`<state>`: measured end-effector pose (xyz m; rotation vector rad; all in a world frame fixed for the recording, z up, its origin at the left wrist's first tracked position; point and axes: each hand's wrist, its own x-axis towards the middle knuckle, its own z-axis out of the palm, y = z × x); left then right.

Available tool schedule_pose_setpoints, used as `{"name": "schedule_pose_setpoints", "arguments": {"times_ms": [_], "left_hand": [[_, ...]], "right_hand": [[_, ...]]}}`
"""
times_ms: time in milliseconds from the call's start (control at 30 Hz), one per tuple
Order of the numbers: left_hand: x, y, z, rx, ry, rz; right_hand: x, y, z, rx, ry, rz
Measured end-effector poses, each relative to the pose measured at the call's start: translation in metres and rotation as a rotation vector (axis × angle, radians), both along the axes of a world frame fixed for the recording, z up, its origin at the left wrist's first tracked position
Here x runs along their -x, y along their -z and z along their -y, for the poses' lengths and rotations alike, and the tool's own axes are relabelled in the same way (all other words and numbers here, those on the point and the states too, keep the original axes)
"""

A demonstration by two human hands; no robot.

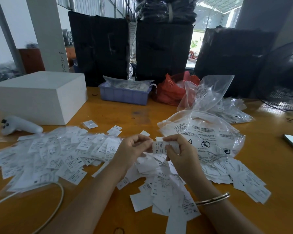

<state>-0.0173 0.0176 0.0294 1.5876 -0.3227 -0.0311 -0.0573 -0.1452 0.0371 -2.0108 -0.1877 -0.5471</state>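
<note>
Pinching XL label (pixel 159 148), left hand (pixel 134 149), right hand (pixel 180 152), fingers curled

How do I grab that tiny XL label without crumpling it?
Pinch one short end of the XL label between thumb and fingertip, coming from the side: it is a thin flat strip held off the pile. The right hand grips its right end, the left hand pinches its left edge.

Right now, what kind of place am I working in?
Probably a garment packing workshop: loose size labels litter the wooden table, printed clear poly bags lie beside them, and black wrapped bales stand behind.
</note>
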Motion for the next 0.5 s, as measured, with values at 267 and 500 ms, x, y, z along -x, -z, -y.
{"name": "schedule_pose_setpoints", "arguments": {"times_ms": [267, 500], "left_hand": [[-0.0020, -0.0007, -0.0001, 0.096, -0.026, -0.135], [-0.0008, -0.0002, 0.0027, 0.145, -0.030, -0.184]], "right_hand": [[0.0033, -0.0019, -0.0024, 0.139, -0.014, 0.028], [0.0037, -0.0020, -0.0042, 0.157, -0.008, 0.006]]}}
